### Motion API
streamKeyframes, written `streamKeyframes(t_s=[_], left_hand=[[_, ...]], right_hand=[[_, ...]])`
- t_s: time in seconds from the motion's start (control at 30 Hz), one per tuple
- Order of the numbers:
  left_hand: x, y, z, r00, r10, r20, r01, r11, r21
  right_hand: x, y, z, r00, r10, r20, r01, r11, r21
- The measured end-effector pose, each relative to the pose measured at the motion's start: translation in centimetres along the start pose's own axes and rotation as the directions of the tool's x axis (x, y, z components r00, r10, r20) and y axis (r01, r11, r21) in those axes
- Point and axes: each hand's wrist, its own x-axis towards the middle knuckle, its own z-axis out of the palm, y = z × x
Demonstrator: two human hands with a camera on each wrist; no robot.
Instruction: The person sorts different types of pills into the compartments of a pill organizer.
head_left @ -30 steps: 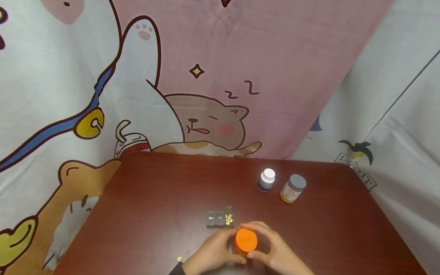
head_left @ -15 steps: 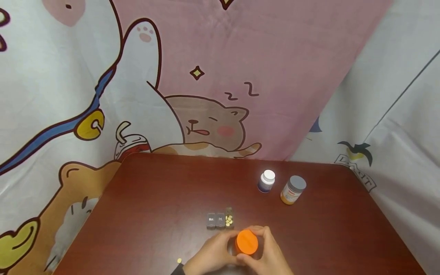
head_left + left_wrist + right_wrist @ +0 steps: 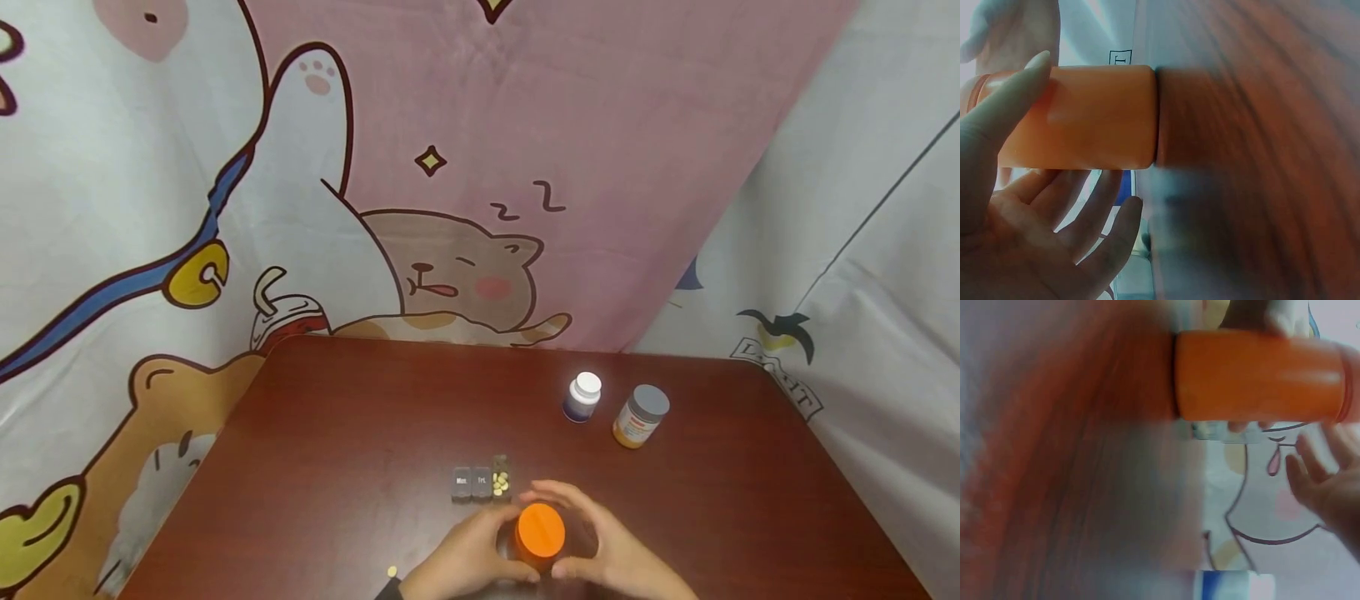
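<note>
An orange bottle (image 3: 540,532) with an orange cap stands upright on the table. My left hand (image 3: 465,552) grips its body, the thumb crossing the near side in the left wrist view. Around the cap's right side, my right hand (image 3: 607,542) has its fingers parted and loosely bent, apart from the bottle. In the right wrist view that right hand (image 3: 1329,481) shows a gap to the bottle. Just beyond sits a small grey pill organizer (image 3: 472,483); its right compartment has the lid up and yellowish pills (image 3: 500,482) inside.
A single yellowish pill (image 3: 392,572) lies on the brown table (image 3: 337,467) beside my left wrist. Farther back stand a white-capped bottle (image 3: 582,397) and a grey-lidded jar (image 3: 641,416). A printed cartoon cloth (image 3: 637,167) hangs behind the table.
My right hand closes round the cap in the middle frame, then opens and swings back to the right. My left hand keeps its grip on the bottle, which stays nearly in place.
</note>
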Motion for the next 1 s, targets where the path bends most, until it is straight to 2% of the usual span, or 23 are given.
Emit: streamKeyframes(t_s=[0.07, 0.13, 0.17, 0.27, 0.33, 0.4, 0.5, 0.6, 0.67, 0.73, 0.87, 1.0], left_hand=[[-0.1, 0.0, 0.0, 1.000, 0.000, -0.006, 0.000, 1.000, 0.008], [-0.2, 0.1, 0.0, 1.000, -0.002, -0.016, 0.002, 1.000, 0.020], [-0.2, 0.0, 0.0, 1.000, 0.000, -0.021, 0.001, 1.000, 0.023], [-0.3, 0.1, 0.1, 0.999, -0.010, -0.034, 0.011, 0.999, 0.031], [-0.4, 0.1, 0.1, 0.999, -0.021, -0.037, 0.022, 0.999, 0.033], [-0.4, 0.0, 0.1, 0.999, -0.027, -0.036, 0.029, 0.999, 0.039], [-0.3, 0.0, 0.1, 0.999, -0.020, -0.027, 0.021, 0.999, 0.041], [0.0, 0.0, 0.1, 1.000, -0.009, -0.014, 0.010, 0.999, 0.036], [0.1, 0.1, 0.1, 1.000, -0.007, -0.005, 0.007, 1.000, 0.029], [0.2, 0.1, 0.1, 1.000, -0.007, -0.001, 0.007, 1.000, 0.023], [0.3, 0.2, 0.1, 1.000, 0.000, 0.011, 0.000, 1.000, -0.006], [0.4, 0.1, 0.0, 1.000, 0.006, 0.021, -0.006, 1.000, -0.018]], right_hand=[[0.4, 0.6, -0.9, 0.996, -0.035, 0.086, 0.021, 0.988, 0.152], [1.0, 1.2, -1.4, 0.981, -0.114, 0.158, 0.072, 0.965, 0.251], [1.3, 1.5, -1.6, 0.973, -0.130, 0.191, 0.071, 0.956, 0.286], [1.8, 1.8, -1.9, 0.959, -0.144, 0.245, 0.063, 0.948, 0.311], [1.9, 1.7, -1.8, 0.960, -0.132, 0.246, 0.056, 0.955, 0.293], [1.8, 1.4, -1.6, 0.970, -0.096, 0.223, 0.038, 0.968, 0.249], [1.3, 0.8, -1.1, 0.989, -0.003, 0.148, -0.020, 0.988, 0.156], [0.5, 0.4, -0.4, 0.997, 0.069, 0.042, -0.073, 0.995, 0.075], [0.1, 0.2, 0.2, 0.995, 0.088, -0.036, -0.087, 0.996, 0.027], [-0.3, 0.1, 0.7, 0.991, 0.070, -0.113, -0.075, 0.996, -0.040], [-0.7, -0.1, 2.2, 0.956, 0.069, -0.284, -0.120, 0.979, -0.167], [-0.7, -0.5, 3.7, 0.886, 0.075, -0.457, -0.214, 0.941, -0.261]])
